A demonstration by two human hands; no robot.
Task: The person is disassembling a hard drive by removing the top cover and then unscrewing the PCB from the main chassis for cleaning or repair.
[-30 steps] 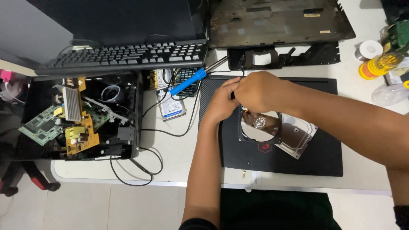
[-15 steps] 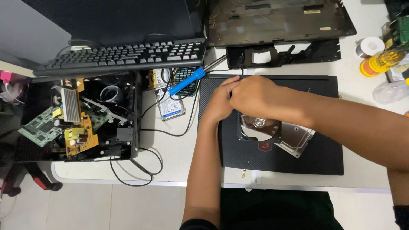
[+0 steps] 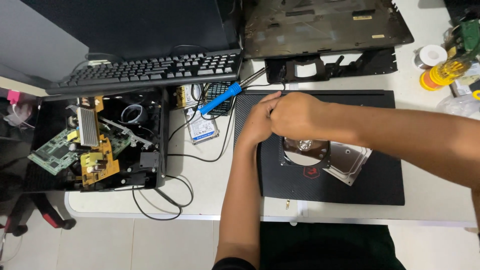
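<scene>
One opened hard drive (image 3: 327,155), platter exposed, is laid on a black mat (image 3: 380,185) at the desk's front edge, its upper left corner covered by two hands. Right hand (image 3: 295,116) is curled into a loose fist directly over the drive, with left hand (image 3: 257,122) pressed against it, fingers bent; whatever is gripped between them cannot be made out. Listed alongside: blue-handled soldering iron (image 3: 222,98), black keyboard (image 3: 150,71), open case with circuit boards (image 3: 95,145).
</scene>
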